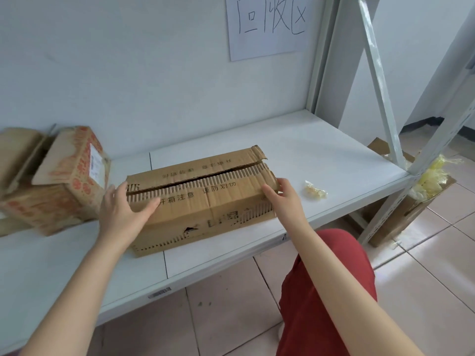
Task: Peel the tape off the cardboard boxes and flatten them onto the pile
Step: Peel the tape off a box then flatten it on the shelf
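My left hand (123, 211) lies flat and open on the left end of the long cardboard box (205, 201), fingers straight across its top, thumb up by the corner. My right hand (285, 199) has the right end: thumb on the top flap, fingers curled round the corner, pinching the edge. The box lies lengthwise on the white shelf board (321, 150), near its front edge. Its 2 top flaps meet along a ragged seam that gapes a little, and the far flap's right corner curls up. Just right of my right hand, a small crumpled wad of tape (314, 191) lies on the board. To the left sits a tilted box printed in orange (69, 176), with more cardboard, blurred, beyond it. On the wall at the back hangs a paper sign (267, 24) with hand-drawn characters. To the right, past the shelf's metal upright (380, 80), a box on the tiled floor (411, 214) holds yellowish tape scraps (431, 176). My red trousers (329, 291) show at the near right.
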